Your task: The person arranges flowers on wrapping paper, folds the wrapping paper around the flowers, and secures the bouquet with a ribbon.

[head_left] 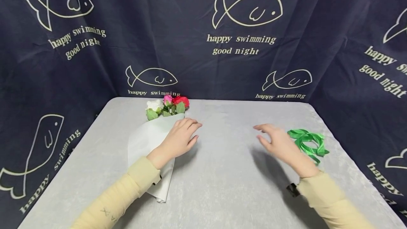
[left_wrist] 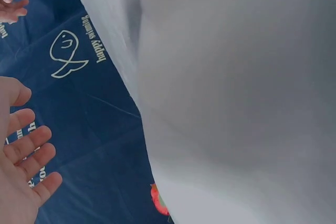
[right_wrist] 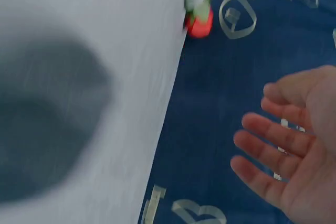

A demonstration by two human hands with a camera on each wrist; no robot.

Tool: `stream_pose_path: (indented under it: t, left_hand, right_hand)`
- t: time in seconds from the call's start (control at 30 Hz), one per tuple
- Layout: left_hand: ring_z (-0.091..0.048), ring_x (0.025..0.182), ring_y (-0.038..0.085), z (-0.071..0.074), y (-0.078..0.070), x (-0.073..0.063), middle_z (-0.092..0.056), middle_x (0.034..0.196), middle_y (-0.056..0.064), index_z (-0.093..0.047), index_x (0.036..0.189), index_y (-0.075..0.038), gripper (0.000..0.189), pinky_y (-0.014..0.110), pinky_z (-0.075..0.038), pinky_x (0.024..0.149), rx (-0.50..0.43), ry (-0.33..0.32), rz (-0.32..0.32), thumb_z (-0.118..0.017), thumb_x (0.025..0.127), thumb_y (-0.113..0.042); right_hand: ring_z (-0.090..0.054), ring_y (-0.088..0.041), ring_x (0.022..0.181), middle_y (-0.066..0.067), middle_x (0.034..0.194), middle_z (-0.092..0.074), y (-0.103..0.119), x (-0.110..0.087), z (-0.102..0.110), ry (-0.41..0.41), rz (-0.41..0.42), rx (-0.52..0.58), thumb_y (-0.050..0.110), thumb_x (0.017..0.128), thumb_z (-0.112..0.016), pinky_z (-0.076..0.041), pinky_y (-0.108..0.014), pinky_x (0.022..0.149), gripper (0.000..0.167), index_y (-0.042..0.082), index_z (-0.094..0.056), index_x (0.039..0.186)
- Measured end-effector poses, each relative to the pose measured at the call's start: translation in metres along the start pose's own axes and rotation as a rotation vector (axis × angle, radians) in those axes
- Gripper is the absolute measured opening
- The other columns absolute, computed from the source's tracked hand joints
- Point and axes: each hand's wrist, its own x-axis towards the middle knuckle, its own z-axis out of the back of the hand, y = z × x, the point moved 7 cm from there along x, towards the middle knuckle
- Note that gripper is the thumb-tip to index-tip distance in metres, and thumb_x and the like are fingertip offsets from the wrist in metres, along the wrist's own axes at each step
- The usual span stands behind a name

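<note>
Premises: a screened-off tabletop work area, in the manner of a small craft station. Navy curtains (head_left: 194, 45) hang at the back and on the left and right sides, with folds visible. They carry white line-drawn fish (head_left: 255, 15) and the lettering (head_left: 241, 39) "happy swimming good night", a domestic type of print. A table under a pale grey cloth (head_left: 219, 186) fills the enclosed space, its far edge close to the rear curtain. Craft character is indicated by flowers (head_left: 167, 101) in white wrapping (head_left: 143, 144) on the left and a loosely coiled green ribbon (head_left: 305, 138) on the right. The room behind the curtains is hidden; whether home or studio cannot be determined.
</note>
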Motion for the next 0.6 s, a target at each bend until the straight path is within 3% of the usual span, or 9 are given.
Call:
stream_pose_path:
  t: [0.13, 0.27, 0.47, 0.6]
  left_hand:
    - [-0.049, 0.113, 0.025, 0.003, -0.003, -0.004, -0.056, 0.117, 0.007, -0.057, 0.123, -0.009, 0.04, 0.045, -0.038, 0.097, 0.033, -0.005, -0.029, -0.066, 0.085, -0.02]
    - [-0.048, 0.113, 0.026, 0.003, -0.004, -0.008, -0.056, 0.118, 0.008, -0.057, 0.123, -0.009, 0.041, 0.044, -0.037, 0.097, 0.064, 0.004, -0.045, -0.065, 0.084, -0.022]
    - [-0.048, 0.115, 0.026, 0.005, -0.003, -0.012, -0.055, 0.12, 0.009, -0.056, 0.123, -0.009, 0.042, 0.045, -0.038, 0.097, 0.084, 0.018, -0.043, -0.065, 0.084, -0.022]
    - [-0.049, 0.115, 0.027, 0.007, -0.003, -0.014, -0.055, 0.12, 0.009, -0.057, 0.123, -0.009, 0.042, 0.044, -0.038, 0.097, 0.09, 0.016, -0.047, -0.065, 0.083, -0.021]
  right_hand:
    - [-0.064, -0.035, 0.085, -0.02, 0.1, -0.067, -0.041, -0.01, 0.02, -0.044, -0.143, -0.095, 0.006, 0.083, -0.065, -0.049, -0.051, 0.073, 0.024, 0.0, -0.064, 0.106]
    - [-0.062, -0.039, 0.081, -0.021, 0.094, -0.065, -0.084, -0.026, 0.027, 0.004, -0.342, -0.178, 0.013, 0.084, -0.062, -0.048, -0.053, 0.062, 0.019, 0.0, -0.062, 0.098]
    - [-0.057, -0.036, 0.063, -0.025, 0.078, -0.06, -0.136, -0.053, 0.019, 0.26, -0.579, -0.248, 0.03, 0.089, -0.055, -0.043, -0.048, 0.05, 0.034, -0.002, -0.057, 0.078]
    - [-0.059, -0.044, 0.067, -0.037, 0.088, -0.058, -0.158, -0.07, 0.011, 0.441, -0.697, -0.261, 0.043, 0.087, -0.058, -0.046, -0.051, 0.052, 0.054, -0.011, -0.059, 0.082]
